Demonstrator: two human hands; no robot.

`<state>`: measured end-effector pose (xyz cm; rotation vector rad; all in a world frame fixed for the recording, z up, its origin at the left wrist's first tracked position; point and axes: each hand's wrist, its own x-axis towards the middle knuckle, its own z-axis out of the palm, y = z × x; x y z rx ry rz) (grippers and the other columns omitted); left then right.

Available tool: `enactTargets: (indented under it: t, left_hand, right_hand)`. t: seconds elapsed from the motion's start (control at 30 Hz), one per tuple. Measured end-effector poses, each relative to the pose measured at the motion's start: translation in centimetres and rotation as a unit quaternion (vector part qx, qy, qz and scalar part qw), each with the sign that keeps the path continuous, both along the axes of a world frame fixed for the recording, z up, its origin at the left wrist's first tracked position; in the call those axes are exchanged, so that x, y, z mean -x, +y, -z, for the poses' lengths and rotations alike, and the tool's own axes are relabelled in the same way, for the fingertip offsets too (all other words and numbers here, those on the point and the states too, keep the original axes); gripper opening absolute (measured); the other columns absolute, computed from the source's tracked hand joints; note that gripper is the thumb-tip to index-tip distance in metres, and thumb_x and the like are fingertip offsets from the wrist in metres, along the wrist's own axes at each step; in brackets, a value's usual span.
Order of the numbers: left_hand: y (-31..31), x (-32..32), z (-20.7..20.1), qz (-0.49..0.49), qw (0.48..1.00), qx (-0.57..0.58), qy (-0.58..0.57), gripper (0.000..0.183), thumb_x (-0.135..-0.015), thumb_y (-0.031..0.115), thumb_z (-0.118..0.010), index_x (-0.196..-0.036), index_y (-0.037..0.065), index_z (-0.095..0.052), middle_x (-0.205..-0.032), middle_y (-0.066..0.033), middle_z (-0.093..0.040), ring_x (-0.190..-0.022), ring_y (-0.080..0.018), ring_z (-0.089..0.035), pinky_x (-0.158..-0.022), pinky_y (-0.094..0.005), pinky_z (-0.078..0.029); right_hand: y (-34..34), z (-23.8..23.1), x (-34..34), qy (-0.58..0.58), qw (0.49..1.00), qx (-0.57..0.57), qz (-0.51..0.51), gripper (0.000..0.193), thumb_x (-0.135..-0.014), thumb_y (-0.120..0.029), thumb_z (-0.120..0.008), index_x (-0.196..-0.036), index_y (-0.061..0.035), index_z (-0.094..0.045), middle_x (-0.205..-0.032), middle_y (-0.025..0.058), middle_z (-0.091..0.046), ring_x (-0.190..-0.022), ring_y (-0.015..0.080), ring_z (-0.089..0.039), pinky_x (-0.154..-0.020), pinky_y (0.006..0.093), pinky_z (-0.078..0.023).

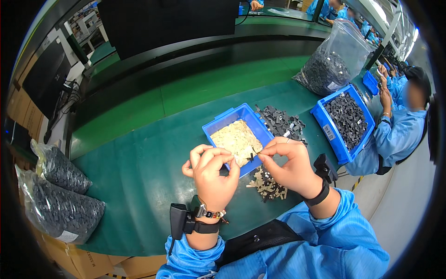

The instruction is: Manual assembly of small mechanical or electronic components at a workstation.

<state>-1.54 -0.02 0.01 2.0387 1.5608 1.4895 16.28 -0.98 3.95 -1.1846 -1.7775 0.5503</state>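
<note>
The right hand (290, 167) pinches a small dark part (251, 156) at its fingertips, holding it out toward the left hand (211, 174), which sits just beside it with fingers curled in; whether those fingers grip a piece of their own is hard to tell from here. The part hangs between the two hands, over the near corner of the blue bin (223, 123) of pale pieces. A heap of mixed pale and dark pieces (267, 186) lies on the green surface (139, 158) under the right hand.
</note>
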Motion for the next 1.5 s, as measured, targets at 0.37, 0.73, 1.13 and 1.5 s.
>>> enactTargets:
  t: [0.37, 0.73, 1.13, 1.5]
  left_hand:
    - [-0.3, 0.3, 0.0, 0.09, 0.993, 0.073, 0.027, 0.013, -0.076, 0.011, -0.066, -0.082, 0.016, -0.076, -0.112, 0.004, -0.065, -0.118, -0.0266, -0.04, -0.096, -0.0434, -0.021]
    - [-0.4, 0.2, -0.4, 0.122, 0.99, 0.072, -0.03, 0.01, -0.083, 0.019, -0.07, -0.086, 0.012, -0.076, -0.111, 0.0024, -0.067, -0.113, -0.0243, -0.045, -0.094, -0.041, -0.028]
    - [-0.5, 0.4, -0.7, 0.163, 0.983, 0.069, -0.047, 0.011, -0.083, 0.017, -0.067, -0.084, 0.01, -0.075, -0.109, -0.0004, -0.067, -0.113, -0.0258, -0.045, -0.097, -0.0422, -0.027]
    - [-0.8, 0.0, -0.7, 0.149, 0.985, 0.024, 0.085, 0.013, -0.069, 0.023, -0.078, -0.08, 0.018, -0.073, -0.103, 0.0103, -0.065, -0.117, -0.0259, -0.048, -0.092, -0.0576, -0.02]
  right_hand:
    - [0.1, 0.4, 0.8, -0.148, 0.963, -0.223, 0.013, 0.016, -0.064, 0.001, -0.076, -0.077, -0.0041, -0.067, -0.074, 0.005, -0.061, -0.065, 0.0226, -0.06, -0.058, 0.034, -0.049]
    - [-0.1, 1.4, 1.4, -0.212, 0.948, -0.238, -0.011, 0.021, -0.067, -0.002, -0.076, -0.086, -0.0041, -0.069, -0.08, 0.0042, -0.061, -0.073, 0.0221, -0.06, -0.063, 0.0346, -0.049]
    - [-0.8, 1.0, 0.9, 0.054, 0.997, 0.039, -0.031, 0.007, -0.081, -0.001, -0.072, -0.086, 0.0009, -0.068, -0.081, 0.0133, -0.068, -0.074, 0.0246, -0.066, -0.069, 0.033, -0.052]
    - [-0.2, 1.1, -4.1, 0.299, 0.924, 0.237, -0.006, 0.004, -0.092, -0.006, -0.064, -0.089, -0.0032, -0.064, -0.083, -0.0034, -0.063, -0.076, 0.003, -0.055, -0.07, 0.0193, -0.044]
